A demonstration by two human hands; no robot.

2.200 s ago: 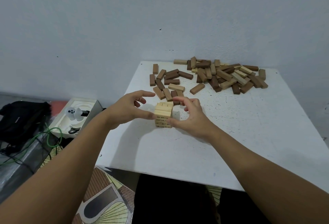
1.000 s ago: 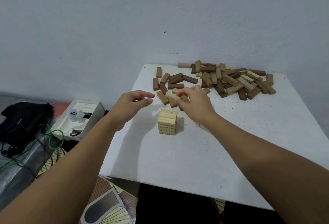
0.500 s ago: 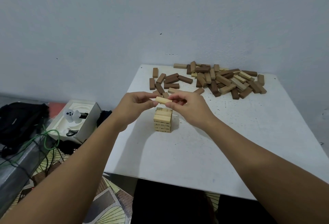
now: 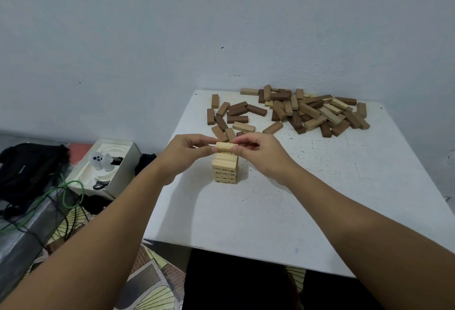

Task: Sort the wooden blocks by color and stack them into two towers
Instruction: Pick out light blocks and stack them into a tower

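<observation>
I have a light block (image 4: 224, 146) pinched end to end: left hand (image 4: 183, 154) on its nine o'clock end, right hand (image 4: 261, 153) on its three o'clock end, fingers curled in on it from both sides. It sits level just above the tower (image 4: 226, 168) of pale blocks on the counter (image 4: 320, 186), and I cannot tell whether it touches the top layer yet. The block looks stiff, smooth and very light, so I judge a soft pinch on the short ends is enough, leaving the long faces free to seat. The tower is loose, unglued wood; a sideways nudge could shift a layer. The unsorted pile (image 4: 307, 112), dark and pale mixed, lies at one o'clock, well apart.
</observation>
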